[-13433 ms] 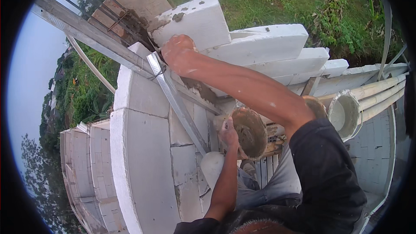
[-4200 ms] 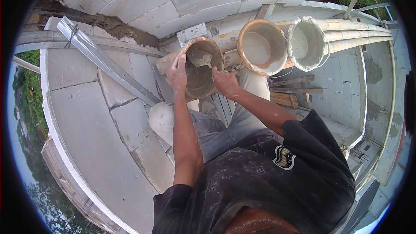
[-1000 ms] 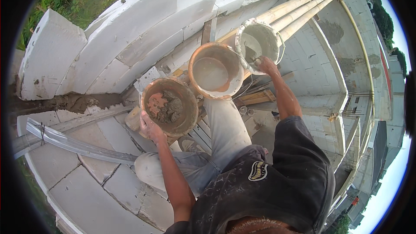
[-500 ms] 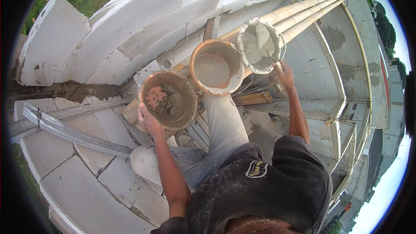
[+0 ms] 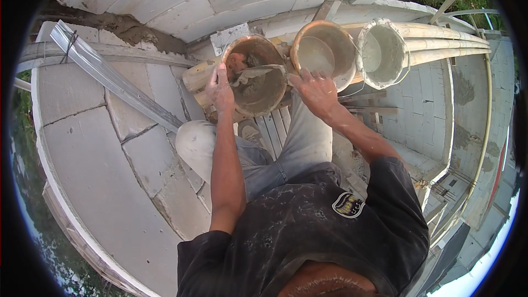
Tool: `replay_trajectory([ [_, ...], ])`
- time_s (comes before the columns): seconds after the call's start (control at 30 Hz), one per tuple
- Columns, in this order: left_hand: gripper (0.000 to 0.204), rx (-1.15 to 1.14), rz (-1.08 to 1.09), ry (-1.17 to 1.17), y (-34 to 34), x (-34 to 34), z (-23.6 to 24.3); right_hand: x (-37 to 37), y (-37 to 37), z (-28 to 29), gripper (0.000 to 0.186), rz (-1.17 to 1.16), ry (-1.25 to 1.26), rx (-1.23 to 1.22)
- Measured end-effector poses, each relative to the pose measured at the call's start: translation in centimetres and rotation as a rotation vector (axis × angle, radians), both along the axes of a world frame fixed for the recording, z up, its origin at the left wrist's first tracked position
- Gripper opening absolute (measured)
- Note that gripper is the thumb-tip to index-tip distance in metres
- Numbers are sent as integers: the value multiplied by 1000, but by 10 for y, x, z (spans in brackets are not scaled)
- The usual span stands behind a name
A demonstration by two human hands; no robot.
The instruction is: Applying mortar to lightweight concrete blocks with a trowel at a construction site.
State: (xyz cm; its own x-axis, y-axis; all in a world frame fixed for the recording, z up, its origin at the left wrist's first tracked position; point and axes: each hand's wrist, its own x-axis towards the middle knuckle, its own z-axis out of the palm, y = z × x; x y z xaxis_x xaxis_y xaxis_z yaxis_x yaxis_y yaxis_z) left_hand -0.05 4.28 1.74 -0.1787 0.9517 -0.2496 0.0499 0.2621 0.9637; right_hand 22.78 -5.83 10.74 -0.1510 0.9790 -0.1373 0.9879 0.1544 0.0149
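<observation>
Head view: trowel [image 5: 259,71] lies across mouth of mortar bucket [image 5: 268,98], ahead of and between my hands, long axis left to right; right hand [image 5: 317,94] nearer, closed on its mostly hidden handle. Left hand [image 5: 221,91] grips bucket's left rim. Inside: grey mortar [image 5: 252,87], reddish patch [image 5: 236,63]. Orange-brown bucket [image 5: 345,49]: pale grey liquid [image 5: 315,55]. Grey-caked bucket [image 5: 394,50]: greyish content [image 5: 372,56].

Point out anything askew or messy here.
The metal channel looks askew: it slants across the block wall, out of line with its courses. The rightmost bucket has a rim unevenly crusted with pale residue, which looks messy.
</observation>
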Motion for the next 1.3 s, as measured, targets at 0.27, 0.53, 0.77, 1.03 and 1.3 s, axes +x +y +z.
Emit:
replay_trajectory([
  [0.27, 48, 93, -131, 202, -5, 4, 10, -69, 44, -36, 22, 66, -181, -103],
  [0.53, 47, 103, -103, 86, -3, 14, 11, -56, 39, -22, 19, -331, 637, -884],
  [0.77, 49, 63, -126, 83, 4, 10, 9, -49, 7, -42, 33, -259, 342, -441],
  [1.03, 46, 100, -176, 128, 2, 9, 6, -69, -22, -74, 26, 3, 134, -126],
  [1.3, 51, 102, -160, 177, -4, 25, 15, -40, 13, -65, 30, 5, -81, 25],
])
